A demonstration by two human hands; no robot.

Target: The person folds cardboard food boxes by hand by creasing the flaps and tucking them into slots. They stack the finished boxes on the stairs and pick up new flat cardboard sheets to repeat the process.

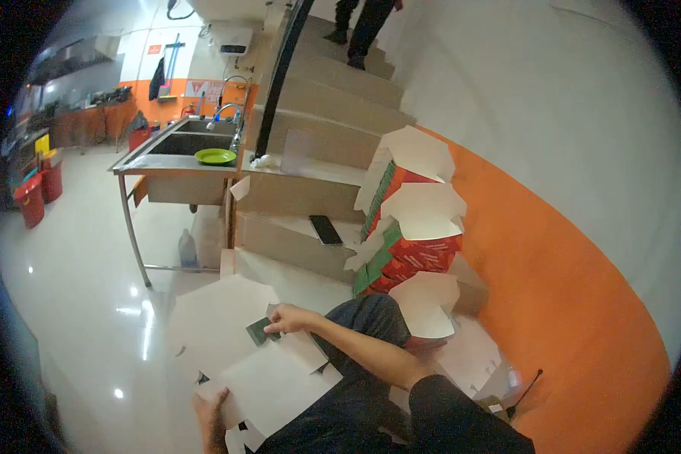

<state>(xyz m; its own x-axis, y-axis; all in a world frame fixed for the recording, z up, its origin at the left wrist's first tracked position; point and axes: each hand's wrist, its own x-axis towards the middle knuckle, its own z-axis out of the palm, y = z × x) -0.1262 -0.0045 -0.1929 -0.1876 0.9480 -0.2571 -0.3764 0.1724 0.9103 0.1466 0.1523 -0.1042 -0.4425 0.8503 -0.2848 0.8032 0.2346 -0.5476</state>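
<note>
A white cardboard box blank point(280, 393), partly folded, lies across my lap, with its wide lid panel point(219, 318) spread away from me. My left hand point(210, 416) grips the near left edge, thumb on the white face and fingers along the side. At the far edge, my right hand point(289, 319) has its fingers closed on a flap point(260, 331) whose dark green printed side shows. Small slots and gaps are visible at the folds. The underside of the box is hidden.
Red and green boxes point(424, 257) with white lids are stacked on the stairs beside the orange wall point(552, 303). A phone point(325, 230) lies on a step. Left stands a steel sink point(140, 161) with a green plate point(215, 156). A person's legs point(365, 30) show higher up.
</note>
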